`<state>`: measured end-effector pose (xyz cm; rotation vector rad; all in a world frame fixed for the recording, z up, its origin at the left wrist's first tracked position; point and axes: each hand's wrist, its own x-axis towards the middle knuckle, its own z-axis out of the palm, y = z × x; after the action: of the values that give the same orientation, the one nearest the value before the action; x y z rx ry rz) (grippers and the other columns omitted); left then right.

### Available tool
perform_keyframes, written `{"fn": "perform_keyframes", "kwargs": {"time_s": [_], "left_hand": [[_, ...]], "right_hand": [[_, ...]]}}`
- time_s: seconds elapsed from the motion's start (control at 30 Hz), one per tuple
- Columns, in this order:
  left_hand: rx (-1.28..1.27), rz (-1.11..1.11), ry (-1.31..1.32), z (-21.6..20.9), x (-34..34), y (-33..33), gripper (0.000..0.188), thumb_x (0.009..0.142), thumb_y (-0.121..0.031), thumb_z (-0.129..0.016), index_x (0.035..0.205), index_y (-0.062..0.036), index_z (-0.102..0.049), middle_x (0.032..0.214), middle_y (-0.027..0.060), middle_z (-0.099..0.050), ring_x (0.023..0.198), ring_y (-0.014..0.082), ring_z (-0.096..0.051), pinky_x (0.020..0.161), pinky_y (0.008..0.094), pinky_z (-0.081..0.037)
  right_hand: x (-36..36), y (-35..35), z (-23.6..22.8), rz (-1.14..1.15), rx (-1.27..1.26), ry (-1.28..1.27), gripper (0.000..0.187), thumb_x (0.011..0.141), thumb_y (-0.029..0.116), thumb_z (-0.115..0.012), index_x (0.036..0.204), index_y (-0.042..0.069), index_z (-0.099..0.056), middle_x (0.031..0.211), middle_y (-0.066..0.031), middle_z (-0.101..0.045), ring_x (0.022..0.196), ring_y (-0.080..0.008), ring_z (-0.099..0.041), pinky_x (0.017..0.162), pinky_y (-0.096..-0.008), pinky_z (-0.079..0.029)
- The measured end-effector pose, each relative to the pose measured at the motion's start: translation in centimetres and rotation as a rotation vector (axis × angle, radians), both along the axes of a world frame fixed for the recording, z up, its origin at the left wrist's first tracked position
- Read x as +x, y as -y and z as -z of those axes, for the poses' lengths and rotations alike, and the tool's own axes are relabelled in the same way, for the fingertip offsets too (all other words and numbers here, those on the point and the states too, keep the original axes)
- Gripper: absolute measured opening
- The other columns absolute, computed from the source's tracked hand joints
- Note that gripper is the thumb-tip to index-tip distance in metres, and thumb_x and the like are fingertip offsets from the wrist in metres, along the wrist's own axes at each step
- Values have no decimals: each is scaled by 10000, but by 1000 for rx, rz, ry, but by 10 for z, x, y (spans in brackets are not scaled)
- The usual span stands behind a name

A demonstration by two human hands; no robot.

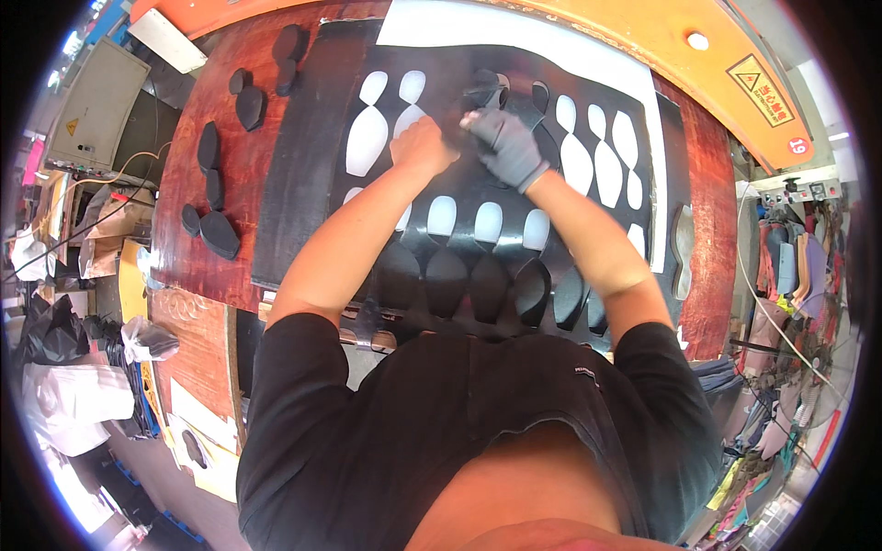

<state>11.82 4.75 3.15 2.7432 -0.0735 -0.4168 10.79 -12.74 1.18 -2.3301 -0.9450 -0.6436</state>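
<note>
A black sheet lies in front of me, with sole-shaped openings cut through it that show white beneath. My bare left hand is closed over the sheet, beside a white opening; what its curled fingers grip is hidden. Just to the right, my right hand wears a grey glove with bare fingertips. Its fingers are drawn together, and I cannot make out what is in them. Right beyond it sits a dark rounded piece, partly raised. Dark sole shapes line the sheet's near edge, below shorter white openings.
Several loose black sole pieces lie on the red-brown board at left. White material shows under the sheet's far edge. An orange machine beam spans the far side. A grey sole-shaped piece lies at right.
</note>
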Motion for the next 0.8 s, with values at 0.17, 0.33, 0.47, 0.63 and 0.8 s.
{"fn": "perform_keyframes", "kwargs": {"time_s": [0.17, 0.33, 0.47, 0.63, 0.8], "left_hand": [[-71, 11, -151, 5, 15, -3, 448, 685, -329, -747, 1000, -28, -645, 1014, 133, -663, 977, 281, -631, 792, 380, -500], [-116, -4, -105, 16, 22, -2, 388, 713, -262, -733, 942, 35, -636, 899, 172, -651, 866, 310, -631, 746, 389, -479], [-453, -56, -178, 23, 25, -6, 365, 760, -193, -677, 1040, 33, -617, 1058, 188, -628, 977, 268, -611, 779, 373, -480], [-762, -350, -327, 30, 29, -9, 365, 709, -193, -746, 951, 49, -617, 882, 134, -604, 801, 212, -552, 670, 355, -423], [-530, -210, -218, 36, 33, 5, 239, 698, -59, -722, 898, 45, -641, 884, 120, -640, 795, 224, -602, 693, 342, -458]], "right_hand": [[-6, 1, 27, 111, 231, -70, 487, 609, 49, -753, 1061, 135, -595, 1005, -79, -637, 922, -282, -609, 792, -359, -501], [-10, -1, 18, 134, 273, -65, 477, 615, 64, -755, 1060, 135, -595, 988, -79, -636, 900, -287, -608, 779, -359, -500], [-11, -1, 19, 124, 241, -59, 482, 614, 74, -756, 1063, 135, -592, 995, -77, -627, 923, -289, -594, 788, -374, -488], [-11, 1, 17, 136, 158, -54, 514, 627, 55, -740, 1109, 136, -581, 996, -83, -619, 925, -296, -590, 785, -353, -495], [-13, -1, 11, 136, 185, -41, 468, 656, 87, -729, 1098, 137, -584, 985, -79, -616, 926, -301, -587, 784, -357, -494]]}}
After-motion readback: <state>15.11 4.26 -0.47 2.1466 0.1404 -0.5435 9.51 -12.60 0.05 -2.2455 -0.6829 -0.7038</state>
